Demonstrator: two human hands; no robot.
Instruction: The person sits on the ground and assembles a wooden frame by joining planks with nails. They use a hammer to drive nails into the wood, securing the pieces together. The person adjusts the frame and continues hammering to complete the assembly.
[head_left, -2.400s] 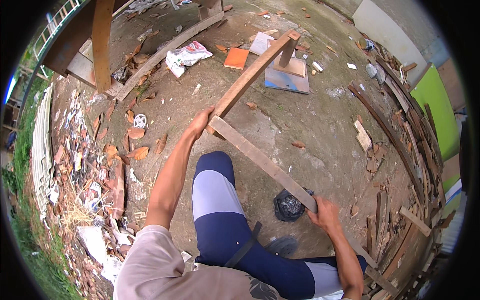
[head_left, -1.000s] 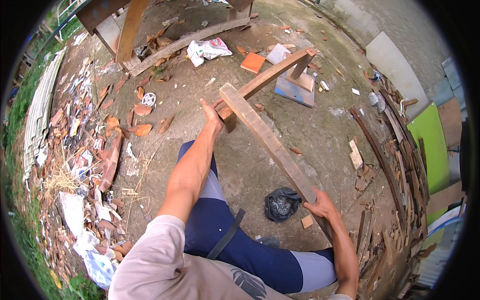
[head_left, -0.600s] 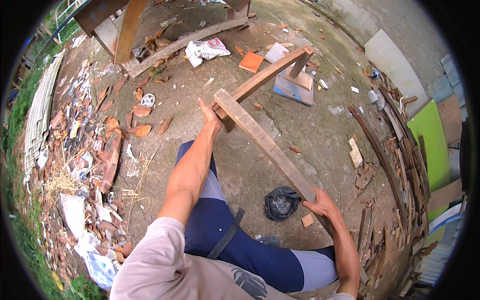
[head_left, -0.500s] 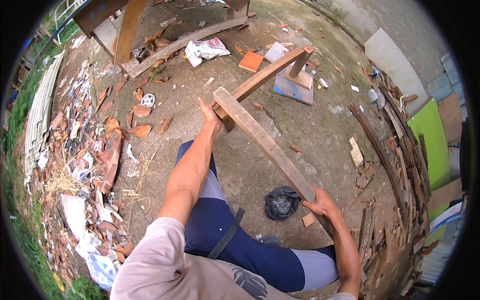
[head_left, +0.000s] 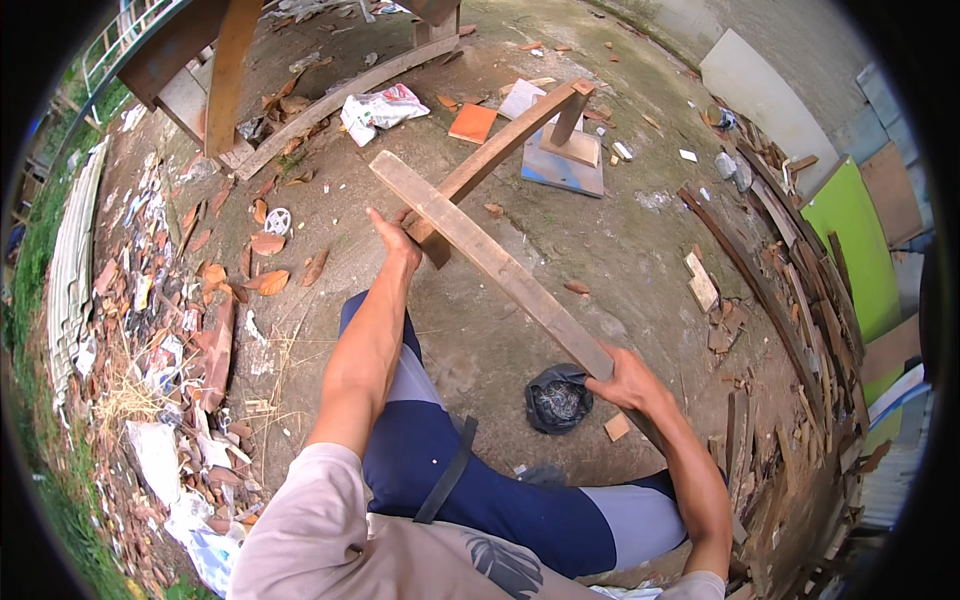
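My left hand (head_left: 396, 243) is wrapped around the near end of a wooden frame (head_left: 505, 145), thumb raised, some fingers hidden behind the wood. The frame is a long beam with a short leg near each end; its far leg stands over small boards on the ground. Across its near end lies a long wooden plank (head_left: 490, 262), slanting from upper left to lower right, its upper end past the beam. My right hand (head_left: 637, 382) grips the plank's lower part, closed around it. Beneath the plank, close to that hand, sits a black plastic bag (head_left: 558, 400) of what look like nails.
A blue-grey board (head_left: 560, 178) and an orange tile (head_left: 472, 123) lie beyond the frame. A white sack (head_left: 384, 112) is near a wooden bench (head_left: 222, 90). Scrap timber (head_left: 790, 270) lines the right; litter and leaves (head_left: 215, 350) cover the left.
The plank has slid up and left across the beam, so more of its end sticks out past it. My right hand moved with it. The view has shifted slightly.
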